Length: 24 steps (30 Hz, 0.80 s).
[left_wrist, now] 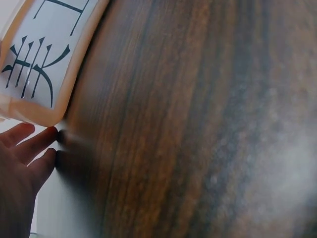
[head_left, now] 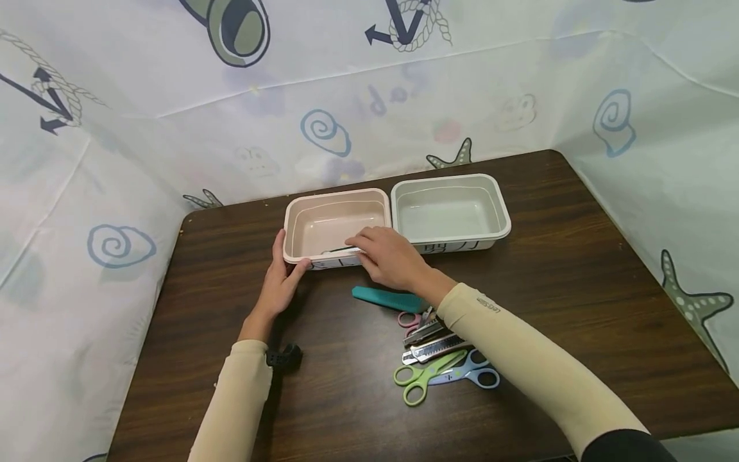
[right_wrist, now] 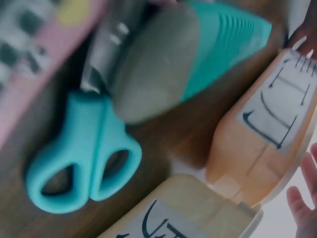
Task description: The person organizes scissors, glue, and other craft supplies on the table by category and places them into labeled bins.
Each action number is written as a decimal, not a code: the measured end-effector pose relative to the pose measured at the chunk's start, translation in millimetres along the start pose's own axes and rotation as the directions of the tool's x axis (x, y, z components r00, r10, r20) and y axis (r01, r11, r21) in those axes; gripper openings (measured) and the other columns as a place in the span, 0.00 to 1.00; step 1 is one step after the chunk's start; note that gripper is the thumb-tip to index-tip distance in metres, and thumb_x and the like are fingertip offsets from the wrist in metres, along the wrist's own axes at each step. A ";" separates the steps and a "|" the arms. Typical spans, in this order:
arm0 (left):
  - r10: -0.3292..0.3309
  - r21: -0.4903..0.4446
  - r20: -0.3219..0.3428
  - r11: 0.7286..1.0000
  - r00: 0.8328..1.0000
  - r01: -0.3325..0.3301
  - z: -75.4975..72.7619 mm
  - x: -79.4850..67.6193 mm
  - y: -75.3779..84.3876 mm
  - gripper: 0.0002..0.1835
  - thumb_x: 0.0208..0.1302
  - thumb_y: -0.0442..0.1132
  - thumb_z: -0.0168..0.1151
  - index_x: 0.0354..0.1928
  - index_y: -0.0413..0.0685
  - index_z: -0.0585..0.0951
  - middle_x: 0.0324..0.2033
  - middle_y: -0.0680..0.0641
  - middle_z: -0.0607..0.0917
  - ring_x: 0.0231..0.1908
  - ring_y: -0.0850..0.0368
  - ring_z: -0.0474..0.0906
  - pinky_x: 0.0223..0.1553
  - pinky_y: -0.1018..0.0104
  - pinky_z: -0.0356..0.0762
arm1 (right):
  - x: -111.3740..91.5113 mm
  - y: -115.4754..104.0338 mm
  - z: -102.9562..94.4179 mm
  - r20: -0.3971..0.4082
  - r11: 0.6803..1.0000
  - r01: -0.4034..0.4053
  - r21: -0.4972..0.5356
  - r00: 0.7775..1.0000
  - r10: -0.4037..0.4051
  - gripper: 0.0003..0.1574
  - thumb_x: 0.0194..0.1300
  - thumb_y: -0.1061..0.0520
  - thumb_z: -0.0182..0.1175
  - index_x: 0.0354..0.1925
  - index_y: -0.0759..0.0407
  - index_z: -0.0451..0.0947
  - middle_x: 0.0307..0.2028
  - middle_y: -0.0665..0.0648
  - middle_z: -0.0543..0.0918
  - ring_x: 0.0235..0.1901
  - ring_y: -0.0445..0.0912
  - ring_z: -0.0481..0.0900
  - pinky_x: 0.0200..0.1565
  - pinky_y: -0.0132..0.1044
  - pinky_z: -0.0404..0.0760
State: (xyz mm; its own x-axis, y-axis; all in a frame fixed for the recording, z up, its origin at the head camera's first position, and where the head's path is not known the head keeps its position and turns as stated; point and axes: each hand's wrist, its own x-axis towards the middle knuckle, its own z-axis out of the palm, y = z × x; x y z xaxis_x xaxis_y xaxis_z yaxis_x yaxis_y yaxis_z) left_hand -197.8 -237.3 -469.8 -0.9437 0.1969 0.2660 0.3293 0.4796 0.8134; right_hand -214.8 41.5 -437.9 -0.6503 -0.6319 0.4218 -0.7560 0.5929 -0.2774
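My left hand grips the left end of a pink plastic bin, thumb at the front rim and fingers along the side. In the left wrist view its fingertips touch the lower corner of the labelled bin. My right hand reaches over the bin's front rim, fingers inside. By its fingertips a slender white-and-dark item lies along the front wall; whether the hand pinches it is hidden. Below that hand lie a teal utility knife, metal box cutters, and pink scissors.
A pale grey-green bin stands against the pink one's right side. Green scissors and blue scissors overlap near the table's middle, partly under my right forearm. Patterned cloth hangs behind the dark wooden table.
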 end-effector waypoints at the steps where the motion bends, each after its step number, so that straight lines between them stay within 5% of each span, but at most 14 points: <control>1: -0.002 0.000 0.000 1.000 1.000 0.002 0.2 -0.2 0.0 0.44 0.69 0.33 0.60 0.76 0.37 0.42 0.69 0.27 0.59 0.62 0.31 0.66 0.58 0.41 0.65 | -3.1 -2.4 -0.5 -0.012 1.000 0.007 0.003 1.000 -0.007 0.20 0.68 0.58 0.58 0.58 0.54 0.79 0.49 0.52 0.81 0.47 0.47 0.77 0.55 0.43 0.72; 8: -0.011 -0.010 0.004 1.000 1.000 0.011 0.8 -0.5 0.2 0.44 0.70 0.34 0.59 0.77 0.39 0.42 0.69 0.28 0.59 0.63 0.32 0.66 0.58 0.41 0.65 | -32.6 -16.2 -1.5 -0.089 0.999 0.053 -0.012 0.995 -0.054 0.18 0.67 0.58 0.59 0.54 0.55 0.82 0.48 0.52 0.81 0.47 0.47 0.78 0.50 0.42 0.74; 11: -0.016 -0.009 0.005 1.000 1.000 0.016 0.7 -1.2 0.6 0.44 0.70 0.35 0.59 0.77 0.40 0.42 0.69 0.28 0.59 0.63 0.32 0.66 0.58 0.41 0.65 | -46.9 -19.6 -0.3 -0.062 0.999 0.035 -0.013 0.997 -0.036 0.19 0.65 0.58 0.61 0.55 0.54 0.82 0.49 0.53 0.81 0.47 0.47 0.78 0.47 0.42 0.75; 15: -0.025 -0.004 0.009 1.000 1.000 0.025 0.6 -2.0 1.2 0.45 0.70 0.35 0.59 0.77 0.41 0.42 0.69 0.29 0.59 0.63 0.33 0.66 0.58 0.41 0.65 | -62.8 -22.6 -0.5 0.083 0.998 -0.045 -0.045 0.995 0.048 0.23 0.66 0.54 0.62 0.59 0.51 0.78 0.51 0.53 0.79 0.47 0.47 0.76 0.43 0.42 0.76; 24: -0.020 0.003 0.004 1.000 1.000 0.020 -0.1 -0.4 1.0 0.45 0.70 0.35 0.59 0.77 0.41 0.42 0.70 0.29 0.58 0.64 0.32 0.65 0.59 0.41 0.64 | -82.1 -25.7 -9.4 0.359 0.984 -0.136 -0.111 0.918 0.167 0.33 0.66 0.45 0.63 0.65 0.53 0.72 0.49 0.54 0.76 0.43 0.47 0.74 0.37 0.43 0.75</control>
State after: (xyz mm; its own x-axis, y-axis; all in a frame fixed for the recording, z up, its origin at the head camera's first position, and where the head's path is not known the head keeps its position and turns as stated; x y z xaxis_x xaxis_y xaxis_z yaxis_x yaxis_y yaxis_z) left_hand -197.1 -237.0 -468.9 -0.9498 0.1908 0.2479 0.3109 0.4862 0.8167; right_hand -141.3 82.8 -457.3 -0.7504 -0.6603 0.0308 -0.6476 0.7250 -0.2343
